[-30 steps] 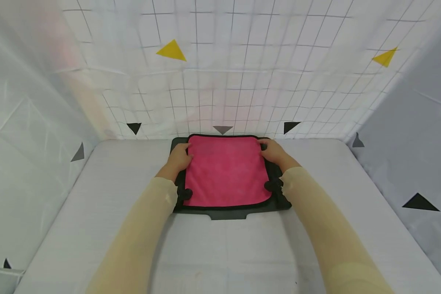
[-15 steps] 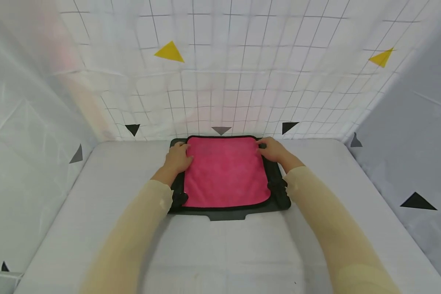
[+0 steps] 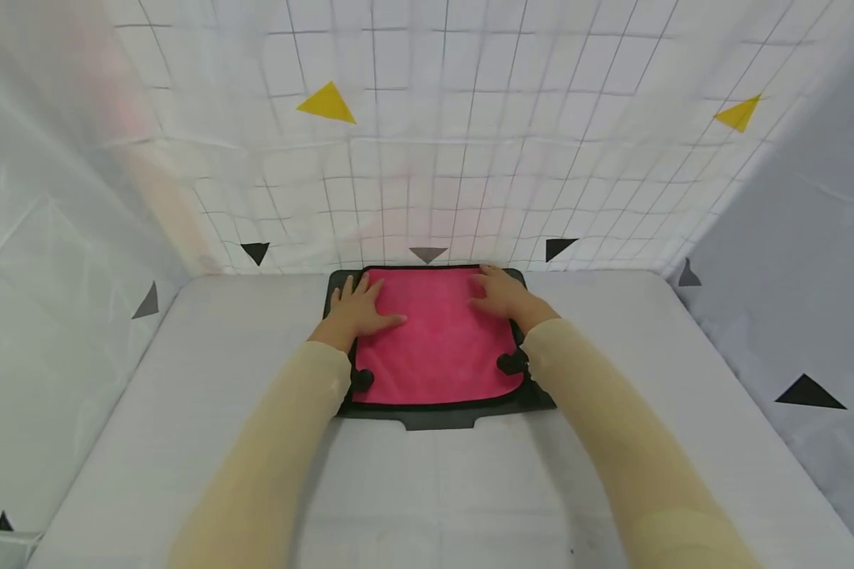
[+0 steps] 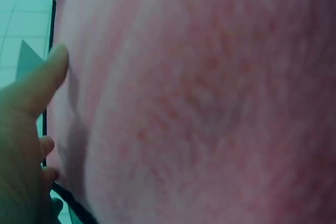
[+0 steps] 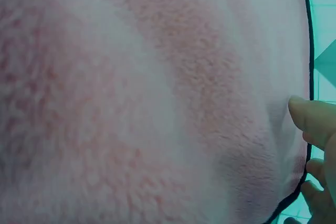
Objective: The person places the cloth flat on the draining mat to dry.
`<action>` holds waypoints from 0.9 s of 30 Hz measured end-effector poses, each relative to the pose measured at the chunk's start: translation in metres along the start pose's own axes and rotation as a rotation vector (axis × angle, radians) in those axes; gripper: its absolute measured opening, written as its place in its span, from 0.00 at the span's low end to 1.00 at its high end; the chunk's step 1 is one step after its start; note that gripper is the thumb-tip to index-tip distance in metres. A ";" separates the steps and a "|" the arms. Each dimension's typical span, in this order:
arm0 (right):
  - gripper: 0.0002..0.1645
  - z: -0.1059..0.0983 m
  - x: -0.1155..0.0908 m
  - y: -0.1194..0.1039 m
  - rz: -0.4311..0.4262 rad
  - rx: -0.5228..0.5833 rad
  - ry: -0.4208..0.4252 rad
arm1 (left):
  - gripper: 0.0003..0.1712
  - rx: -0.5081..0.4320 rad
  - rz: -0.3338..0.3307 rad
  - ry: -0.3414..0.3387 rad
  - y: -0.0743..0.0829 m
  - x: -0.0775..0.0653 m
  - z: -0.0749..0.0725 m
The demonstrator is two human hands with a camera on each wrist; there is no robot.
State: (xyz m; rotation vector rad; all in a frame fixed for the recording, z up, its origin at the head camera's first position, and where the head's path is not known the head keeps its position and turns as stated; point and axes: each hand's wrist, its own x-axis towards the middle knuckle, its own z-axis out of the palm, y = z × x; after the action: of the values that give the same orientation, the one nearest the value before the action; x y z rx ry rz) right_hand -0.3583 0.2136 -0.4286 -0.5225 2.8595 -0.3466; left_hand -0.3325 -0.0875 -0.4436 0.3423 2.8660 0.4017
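Note:
A pink fleecy cloth (image 3: 434,356) with a black edge lies spread over a dark board (image 3: 437,419). My left hand (image 3: 357,310) rests on the cloth's far left part, fingers spread and thumb pointing inward. On the far right part lies my right hand (image 3: 501,294), its fingers reaching toward the back edge. In the left wrist view the pink cloth (image 4: 184,103) fills most of the picture, with my left thumb (image 4: 44,82) at its border. The right wrist view shows the cloth's nap close up, and my right hand (image 5: 320,129) at the black edging.
The board sits on a white-covered table (image 3: 434,490), close to a gridded white back sheet (image 3: 434,158) with yellow and black triangles. White sheets also hang at the left (image 3: 57,276) and right (image 3: 790,261). A dark rounded piece (image 3: 361,379) shows by each wrist.
Both hands have left the cloth's far side edges and moved inward onto its surface. The left fingers have spread out. Cloth and board have stayed in place.

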 end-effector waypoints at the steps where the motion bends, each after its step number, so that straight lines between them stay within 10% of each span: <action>1: 0.37 0.002 0.000 -0.001 0.020 -0.006 -0.019 | 0.58 -0.008 -0.011 -0.012 -0.001 0.000 0.001; 17: 0.43 -0.001 -0.013 0.023 0.036 0.051 -0.127 | 0.65 -0.016 -0.040 -0.039 -0.019 -0.002 -0.001; 27: 0.45 0.006 -0.065 0.012 -0.118 -0.034 -0.134 | 0.65 0.112 0.145 -0.104 -0.010 -0.053 -0.004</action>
State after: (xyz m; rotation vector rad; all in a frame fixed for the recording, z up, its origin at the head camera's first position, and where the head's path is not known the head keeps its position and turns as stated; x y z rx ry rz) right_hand -0.3017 0.2473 -0.4266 -0.6958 2.7160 -0.2717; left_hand -0.2849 -0.1113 -0.4323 0.5755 2.7767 0.2409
